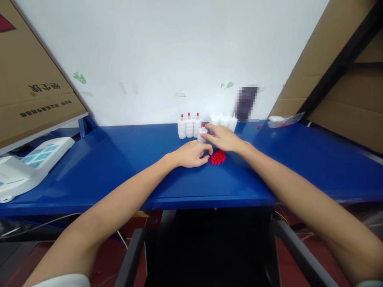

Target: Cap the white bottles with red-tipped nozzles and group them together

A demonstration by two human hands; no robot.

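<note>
A white squeeze bottle [202, 138] with ribbed sides and a red tip cap stands upright on the blue table. My right hand [223, 136] reaches in from its right, with fingers closed at the bottle's top and side. Just in front, my left hand [193, 154] is palm down, its thumb and index finger curved and apart, nothing visible between them. Those fingertips are at the left edge of a pile of small red caps [218, 157]. Behind the held bottle, three similar red-capped bottles [189, 127] stand in a row.
Several white bottles [224, 120], without visible red caps, stand behind my right hand near the wall. A clear plastic bag [285, 120] lies at the back right, a single red cap [259, 127] near it. A white device [42, 161] is at the left, beside a cardboard box [38, 91].
</note>
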